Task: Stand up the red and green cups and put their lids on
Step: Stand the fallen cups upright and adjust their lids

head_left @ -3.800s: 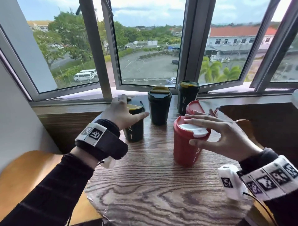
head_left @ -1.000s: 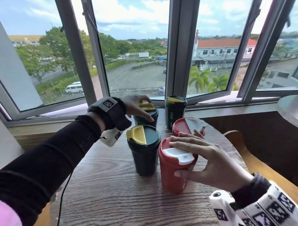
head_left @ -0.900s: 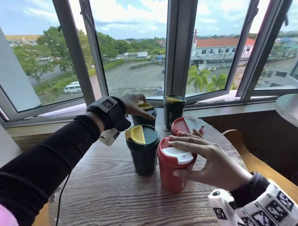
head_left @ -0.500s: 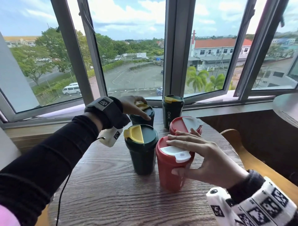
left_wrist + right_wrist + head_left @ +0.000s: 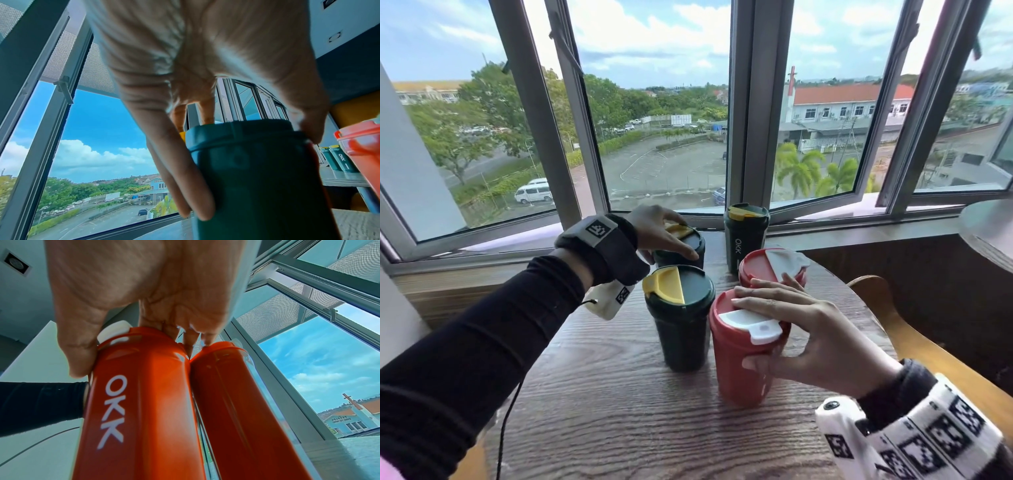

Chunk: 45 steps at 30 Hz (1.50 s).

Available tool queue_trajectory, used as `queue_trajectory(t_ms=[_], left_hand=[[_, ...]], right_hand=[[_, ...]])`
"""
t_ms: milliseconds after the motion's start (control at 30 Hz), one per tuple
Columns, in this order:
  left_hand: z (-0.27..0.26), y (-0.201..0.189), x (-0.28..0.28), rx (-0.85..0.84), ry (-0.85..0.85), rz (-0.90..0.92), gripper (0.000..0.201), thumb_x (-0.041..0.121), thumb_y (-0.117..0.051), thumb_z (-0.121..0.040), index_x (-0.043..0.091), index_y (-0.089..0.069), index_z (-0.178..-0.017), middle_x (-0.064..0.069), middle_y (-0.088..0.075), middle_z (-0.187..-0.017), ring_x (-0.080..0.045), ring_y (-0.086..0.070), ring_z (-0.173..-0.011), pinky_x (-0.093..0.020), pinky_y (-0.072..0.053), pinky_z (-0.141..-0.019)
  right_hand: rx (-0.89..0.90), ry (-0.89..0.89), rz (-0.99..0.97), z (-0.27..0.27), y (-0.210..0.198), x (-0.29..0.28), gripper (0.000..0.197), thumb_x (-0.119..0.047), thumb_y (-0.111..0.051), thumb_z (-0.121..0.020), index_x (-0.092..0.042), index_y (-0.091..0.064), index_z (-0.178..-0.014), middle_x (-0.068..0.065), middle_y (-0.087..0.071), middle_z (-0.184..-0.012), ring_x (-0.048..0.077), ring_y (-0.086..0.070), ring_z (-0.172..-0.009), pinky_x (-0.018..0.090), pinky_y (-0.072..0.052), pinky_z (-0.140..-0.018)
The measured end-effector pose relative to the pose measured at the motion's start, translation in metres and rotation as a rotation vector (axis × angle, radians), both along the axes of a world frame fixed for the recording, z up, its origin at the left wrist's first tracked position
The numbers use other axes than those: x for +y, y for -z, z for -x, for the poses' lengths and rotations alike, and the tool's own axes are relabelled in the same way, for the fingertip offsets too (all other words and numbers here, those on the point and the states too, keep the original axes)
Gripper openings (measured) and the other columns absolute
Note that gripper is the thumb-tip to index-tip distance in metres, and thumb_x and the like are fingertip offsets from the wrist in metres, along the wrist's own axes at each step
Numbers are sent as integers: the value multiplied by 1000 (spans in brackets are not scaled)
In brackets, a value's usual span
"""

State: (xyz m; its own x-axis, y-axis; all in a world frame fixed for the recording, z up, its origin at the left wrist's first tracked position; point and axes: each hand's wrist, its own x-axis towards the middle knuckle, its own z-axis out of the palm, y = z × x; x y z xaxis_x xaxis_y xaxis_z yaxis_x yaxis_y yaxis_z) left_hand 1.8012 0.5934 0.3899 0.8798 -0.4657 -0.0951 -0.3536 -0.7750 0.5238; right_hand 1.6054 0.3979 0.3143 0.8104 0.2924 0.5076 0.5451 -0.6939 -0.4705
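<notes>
Red cup [image 5: 743,359] upright on wooden table [image 5: 599,404], lidded; right hand [image 5: 801,329] grips its lid, fingers across top, thumb on side. Second red cup [image 5: 770,265] touches beyond fingertips. Left hand [image 5: 657,229] grips lid of upright green cup [image 5: 685,246].

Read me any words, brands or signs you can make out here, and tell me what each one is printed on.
"OKK", white letters running down the side of the green cup by the window.
"OKK", white letters down the side of the near red cup held by the right hand.
Sign on the blue building outside: too small and blurred to read.
Square coded markers on the wristbands: patterns, no words.
</notes>
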Motion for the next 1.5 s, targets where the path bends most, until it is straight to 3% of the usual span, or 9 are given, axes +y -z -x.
queue_trajectory(t_ms=[100,233,333,567,800,1000,1200,1367,1500], left_hand=[[1,1,0,-11,-4,-7,78,40,-83,-59,27,-52,-129,-9,-47,-129,-25,-59,-85,-41,-60,-61],[3,-4,3,-32,11,-71,89,51,-77,-60,28,-40,-138,-8,-44,-139,-28,-55,-110,-41,-55,-85],[12,-13,17,-46,-1,-19,105,65,-66,-52,23,-29,-141,-10,-52,-127,-23,-63,-94,-38,-58,-75],[58,-2,53,-180,70,9,93,82,-62,-41,22,-49,-111,5,-56,-109,-5,-58,-88,-17,-45,-63],[86,29,48,-172,180,-15,104,66,-81,-41,23,-45,-128,10,-59,-115,-8,-57,-102,-29,-49,-91],[99,33,47,-293,116,65,79,44,-86,-51,15,-53,-117,5,-61,-96,-9,-58,-85,-10,-43,-70],[99,37,54,-301,9,35,80,60,-82,-44,22,-54,-109,3,-63,-93,-12,-57,-87,-22,-46,-70],[100,40,58,-282,-10,18,84,65,-80,-43,23,-50,-109,4,-60,-86,-13,-55,-84,-18,-38,-60],[101,32,61,-221,5,-4,94,75,-71,-44,23,-47,-119,7,-61,-101,-11,-56,-92,-18,-41,-69]], right_hand=[[1,-2,-2,0,1,0,65,-49,-78,-67,-29,-59,-126,-20,-55,-133,-1,-39,-133,47,-34,-110],[6,-4,-5,-1,1,-1,66,-50,-78,-67,-28,-59,-126,-20,-55,-133,-1,-39,-133,48,-34,-111],[14,-14,-17,-2,2,-1,66,-50,-77,-67,-27,-59,-126,-18,-55,-133,0,-40,-133,46,-35,-110],[18,-16,-18,-2,1,-2,67,-49,-78,-66,-27,-59,-126,-19,-54,-134,-1,-40,-132,43,-37,-110],[6,-16,-25,0,0,-1,66,-49,-78,-65,-26,-61,-125,-19,-54,-133,-5,-41,-130,46,-35,-110],[5,-26,-24,0,-1,0,66,-50,-77,-66,-27,-60,-125,-19,-54,-133,-6,-42,-129,42,-36,-110],[1,-27,-16,0,-1,-1,66,-53,-75,-65,-27,-61,-125,-20,-54,-133,-6,-42,-129,42,-35,-111],[-7,-28,-9,0,0,-2,65,-52,-75,-65,-29,-61,-124,-18,-55,-133,-7,-41,-129,27,-34,-111],[-10,-26,-11,0,1,-1,66,-54,-74,-65,-28,-61,-124,-20,-55,-132,-7,-41,-129,28,-32,-113]])
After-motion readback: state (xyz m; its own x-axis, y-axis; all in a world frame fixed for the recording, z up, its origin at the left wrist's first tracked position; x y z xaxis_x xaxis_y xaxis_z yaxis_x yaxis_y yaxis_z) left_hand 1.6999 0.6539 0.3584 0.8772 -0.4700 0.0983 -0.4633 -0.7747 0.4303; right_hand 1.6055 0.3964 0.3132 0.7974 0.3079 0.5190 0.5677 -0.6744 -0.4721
